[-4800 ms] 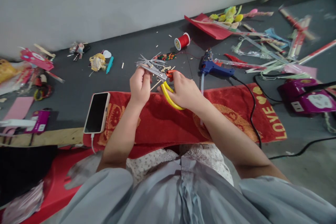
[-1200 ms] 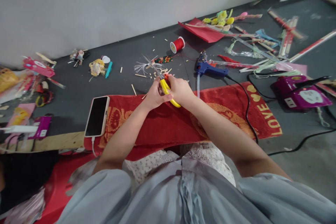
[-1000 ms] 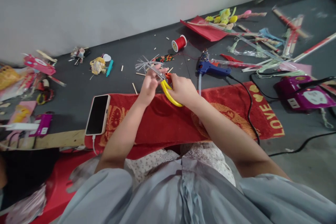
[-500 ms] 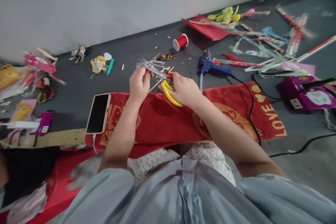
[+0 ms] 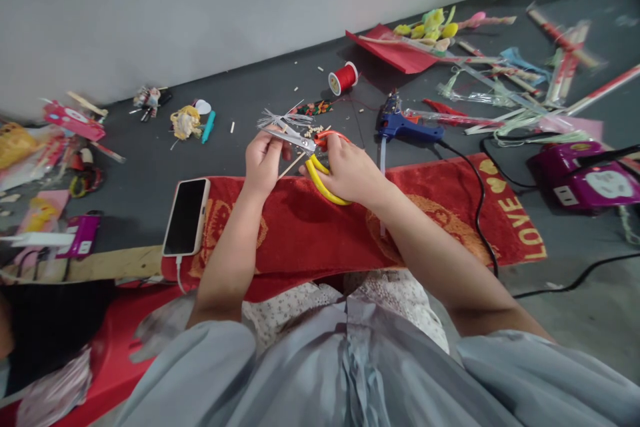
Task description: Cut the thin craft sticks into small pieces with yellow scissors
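1. Gripping scissors in right hand, closed firmly round the yellow and orange handles; blades set apart in a V.
2. Located over dark grey table, just past far edge of red towel, with yellow handle reaching back above the towel.
3. Curling fingers of left hand into a pinch right at the blades; cannot tell what is in there, too hidden.
4. Lying near blade tips: silvery strands, patterned strip just beyond.
5. Showing between hands: thin stick, slanted; cannot tell if held or lying loose.
6. Placed farther back: red thread spool, on its side.
7. Resting to the right: blue glue gun with black cord running across towel.
8. Resting at towel's left end: phone, dark screen, white cable plugged in.
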{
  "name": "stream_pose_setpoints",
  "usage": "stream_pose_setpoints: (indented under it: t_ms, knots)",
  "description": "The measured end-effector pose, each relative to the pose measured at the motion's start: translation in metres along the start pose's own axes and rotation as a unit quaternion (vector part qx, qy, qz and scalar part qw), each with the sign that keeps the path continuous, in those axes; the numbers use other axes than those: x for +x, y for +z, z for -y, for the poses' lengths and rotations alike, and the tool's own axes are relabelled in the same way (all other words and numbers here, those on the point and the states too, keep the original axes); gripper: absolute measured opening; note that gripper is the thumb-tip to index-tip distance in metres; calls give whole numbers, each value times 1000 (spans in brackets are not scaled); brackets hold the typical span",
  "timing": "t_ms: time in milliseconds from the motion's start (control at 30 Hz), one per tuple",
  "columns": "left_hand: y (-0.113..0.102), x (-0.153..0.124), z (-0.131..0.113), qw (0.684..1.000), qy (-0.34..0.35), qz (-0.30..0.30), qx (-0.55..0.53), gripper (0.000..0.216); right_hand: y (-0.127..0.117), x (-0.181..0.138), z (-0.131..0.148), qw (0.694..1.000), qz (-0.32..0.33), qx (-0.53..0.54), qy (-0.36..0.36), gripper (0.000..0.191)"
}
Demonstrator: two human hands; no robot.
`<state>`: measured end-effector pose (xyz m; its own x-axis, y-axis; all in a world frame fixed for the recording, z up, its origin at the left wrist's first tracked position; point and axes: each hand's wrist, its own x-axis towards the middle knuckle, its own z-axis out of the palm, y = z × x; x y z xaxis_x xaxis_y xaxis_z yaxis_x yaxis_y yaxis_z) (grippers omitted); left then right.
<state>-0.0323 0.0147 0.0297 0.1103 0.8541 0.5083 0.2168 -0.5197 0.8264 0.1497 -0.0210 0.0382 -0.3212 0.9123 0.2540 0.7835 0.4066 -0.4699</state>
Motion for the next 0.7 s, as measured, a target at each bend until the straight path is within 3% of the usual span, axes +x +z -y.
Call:
stream_pose_setpoints:
  t_ms: [433, 700]
  knots:
    - [-1, 0, 4, 1000, 7, 5, 11, 40, -6, 0, 6, 997, 67, -28, 41, 63]
    - [-2, 0, 0, 999, 9, 9, 51, 43, -7, 1, 5, 997, 65, -35, 30, 67]
